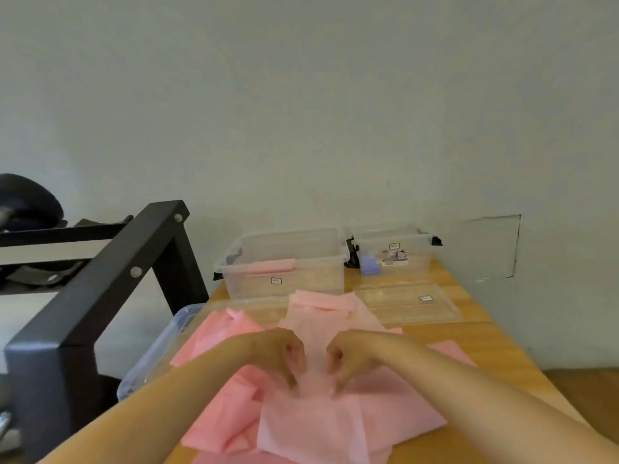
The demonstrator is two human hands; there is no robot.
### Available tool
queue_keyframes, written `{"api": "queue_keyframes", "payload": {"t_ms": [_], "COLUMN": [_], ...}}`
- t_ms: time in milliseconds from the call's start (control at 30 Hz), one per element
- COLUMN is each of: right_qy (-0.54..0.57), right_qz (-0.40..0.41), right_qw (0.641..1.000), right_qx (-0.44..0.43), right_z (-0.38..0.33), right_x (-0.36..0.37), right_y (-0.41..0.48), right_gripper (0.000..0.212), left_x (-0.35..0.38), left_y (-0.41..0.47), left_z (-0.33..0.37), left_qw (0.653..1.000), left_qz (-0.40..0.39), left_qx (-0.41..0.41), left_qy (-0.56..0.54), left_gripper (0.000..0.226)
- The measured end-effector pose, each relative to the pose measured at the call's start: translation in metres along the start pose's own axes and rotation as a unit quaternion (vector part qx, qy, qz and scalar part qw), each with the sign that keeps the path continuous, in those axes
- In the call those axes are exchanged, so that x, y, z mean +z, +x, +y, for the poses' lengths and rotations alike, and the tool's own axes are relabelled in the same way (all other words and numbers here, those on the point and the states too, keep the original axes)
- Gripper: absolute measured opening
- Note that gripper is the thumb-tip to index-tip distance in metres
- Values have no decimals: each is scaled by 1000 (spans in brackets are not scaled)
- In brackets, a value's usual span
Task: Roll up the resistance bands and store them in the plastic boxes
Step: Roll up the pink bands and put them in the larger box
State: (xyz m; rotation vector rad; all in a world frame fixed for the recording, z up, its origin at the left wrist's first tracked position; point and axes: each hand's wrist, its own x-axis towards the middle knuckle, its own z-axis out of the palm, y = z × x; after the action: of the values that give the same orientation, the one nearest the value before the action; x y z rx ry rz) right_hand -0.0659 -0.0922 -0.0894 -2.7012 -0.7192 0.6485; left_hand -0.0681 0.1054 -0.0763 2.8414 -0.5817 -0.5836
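two hands work close together on the pale pink band [311,426]. the left hand [284,354] and the right hand [350,356] both curl their fingers down and pinch it. the pale pink band lies on top of darker pink bands [217,333] on the wooden table [485,346]. behind the pale pink band stands a clear box [301,286] with another pink band [271,266] inside. behind it to the right lies a flat lid [408,304].

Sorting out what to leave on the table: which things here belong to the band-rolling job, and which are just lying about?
Job: pale pink band gripped by left hand and right hand; darker pink bands; left clear box; right clear box; flat lid.
Lying about: black rack beside the table.
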Motion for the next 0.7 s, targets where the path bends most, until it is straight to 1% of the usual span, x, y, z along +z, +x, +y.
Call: {"api": "queue_keyframes", "payload": {"t_ms": [33, 67, 133, 200, 300, 367, 433, 500, 567, 633, 700], "right_qy": [-21, -36, -36, -18, 11, 30, 48, 65, 90, 109, 125], "right_qz": [-2, 5, 23, 24, 32, 39, 53, 89, 130, 172, 217], "right_qw": [1000, 999, 999, 998, 999, 998, 997, 994, 987, 979, 967], "right_qx": [-4, -10, -33, -46, -27, -31, -28, -20, -21, -31, -42], "right_z": [2, 4, 6, 6, 1, -1, -4, -4, -4, -6, -10], "right_x": [10, 17, 23, 21, 8, -6, -22, -40, -58, -76, -95], "right_y": [2, 4, 7, 8, 0, -7, -15, -19, -22, -26, -32], "right_gripper": [49, 49, 38, 24, 12, 8, 5, 10, 12, 9, 14], "left_x": [7, 13, 19, 19, 10, -1, -15, -32, -51, -71, -92], "left_y": [-1, -1, -2, -3, -5, -8, -13, -18, -21, -23, -26], "left_z": [-1, -4, -8, -8, -6, -7, -8, -7, -5, -2, 5], "left_qw": [1000, 1000, 999, 1000, 999, 996, 995, 993, 990, 986, 983], "left_qz": [-9, -9, 3, 17, 35, 58, 67, 82, 112, 142, 160], "left_qx": [9, 17, 28, 24, 25, 27, 31, 37, 45, 48, 50], "left_qy": [8, 14, 24, 7, -29, -56, -73, -76, -69, -72, -79], "left_gripper": [38, 40, 38, 30, 33, 34, 25, 8, 9, 9, 10]}}
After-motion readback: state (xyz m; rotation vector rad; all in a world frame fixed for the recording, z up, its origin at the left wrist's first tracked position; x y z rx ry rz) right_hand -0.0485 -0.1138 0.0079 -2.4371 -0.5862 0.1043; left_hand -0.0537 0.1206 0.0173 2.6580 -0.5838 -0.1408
